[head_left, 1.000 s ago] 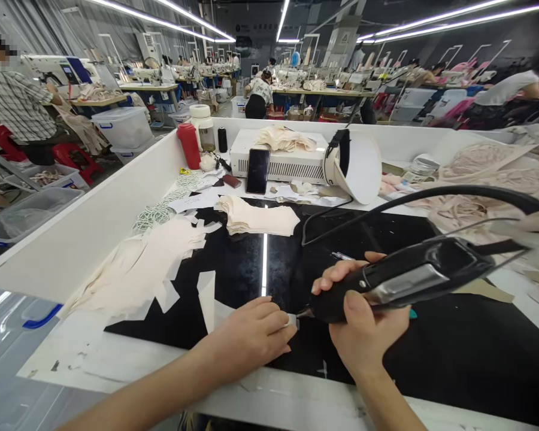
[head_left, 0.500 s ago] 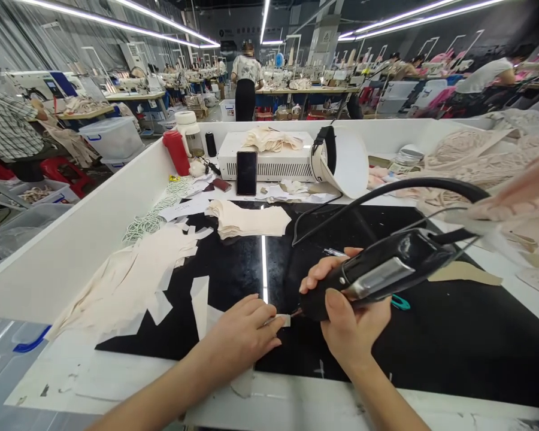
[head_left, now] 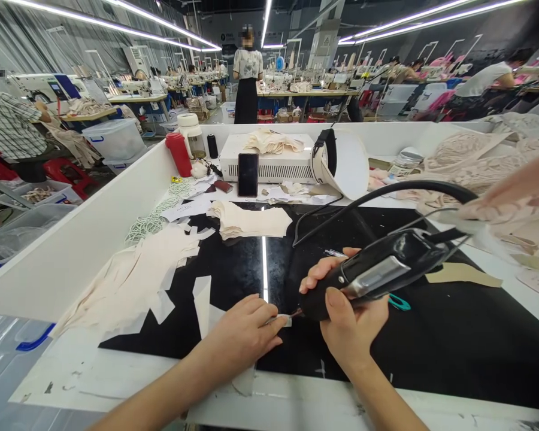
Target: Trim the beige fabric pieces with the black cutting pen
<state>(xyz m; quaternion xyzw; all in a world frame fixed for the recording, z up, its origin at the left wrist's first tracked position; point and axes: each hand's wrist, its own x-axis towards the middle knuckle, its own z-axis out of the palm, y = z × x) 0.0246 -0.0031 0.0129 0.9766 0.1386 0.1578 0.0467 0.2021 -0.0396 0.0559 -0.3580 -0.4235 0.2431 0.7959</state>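
My right hand [head_left: 348,320] grips a black corded cutting tool [head_left: 386,270], its tip pointing left and down onto the black glass worktop [head_left: 431,335]. My left hand [head_left: 245,332] lies flat on the glass and pinches a small white fabric piece [head_left: 284,320] right at the tool's tip. The tool's thick black cable [head_left: 386,191] arcs up and away to the right. A stack of cream fabric pieces [head_left: 249,219] sits farther back on the glass, and loose cream offcuts [head_left: 135,281] spread out to the left.
A white wall [head_left: 85,233] rims the bench on the left. At the back stand a white machine box [head_left: 269,158] with a phone [head_left: 248,174] leaning on it, a red bottle [head_left: 179,154] and a white cone-shaped lamp [head_left: 345,161]. Pink lace [head_left: 476,161] piles up right. People work behind.
The view has lifted slightly and both hands have shifted a little left on the glass. The tool tip stays at the small piece. A person in the aisle behind has stood up.
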